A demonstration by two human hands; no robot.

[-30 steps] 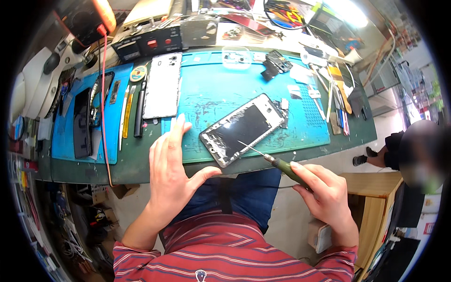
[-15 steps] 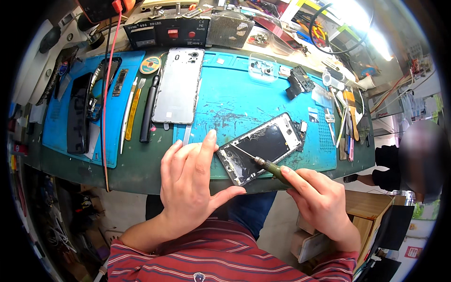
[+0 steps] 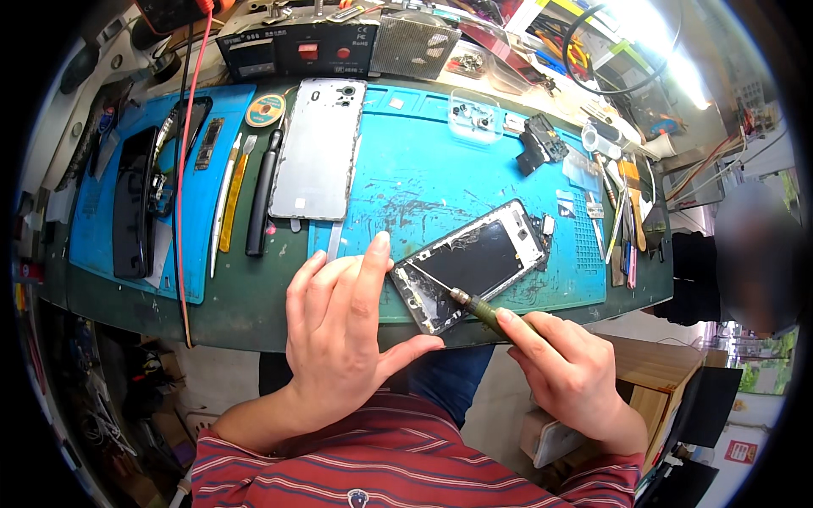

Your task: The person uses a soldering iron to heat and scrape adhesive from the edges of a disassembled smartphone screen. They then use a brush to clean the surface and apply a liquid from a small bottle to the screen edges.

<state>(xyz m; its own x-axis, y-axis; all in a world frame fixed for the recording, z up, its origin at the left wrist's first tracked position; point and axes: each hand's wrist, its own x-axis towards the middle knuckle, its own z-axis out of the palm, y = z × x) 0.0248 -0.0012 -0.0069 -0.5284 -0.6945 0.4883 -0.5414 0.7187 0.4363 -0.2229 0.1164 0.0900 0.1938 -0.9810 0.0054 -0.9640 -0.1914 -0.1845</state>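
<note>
An opened-up phone frame [image 3: 470, 267] with a black panel inside and bare, torn-looking edges lies tilted at the front of the blue mat [image 3: 406, 169]. My left hand [image 3: 339, 317] is beside its left corner, fingers stretched and thumb spread toward the lower edge; whether it presses on the frame, I cannot tell. In my right hand [image 3: 572, 364] is a green-handled tool [image 3: 483, 311] with a metal collar and a long thin metal tip. Its index finger lies along the handle. The tip reaches over the left end of the frame, touching or just above it.
A silver phone back cover [image 3: 313, 152] lies left of centre, beside a black pen-shaped tool [image 3: 265, 195] and a yellow-handled tool [image 3: 237, 199]. Another dark phone [image 3: 135, 203] rests farther left. Cables [image 3: 179, 195] hang across there. A parts box [image 3: 474, 117] and brushes [image 3: 633, 203] stand beyond.
My right hand and the tool have shifted slightly left and down, the tip staying over the frame's left end. My left hand is nearly unchanged. The view has moved a little.
</note>
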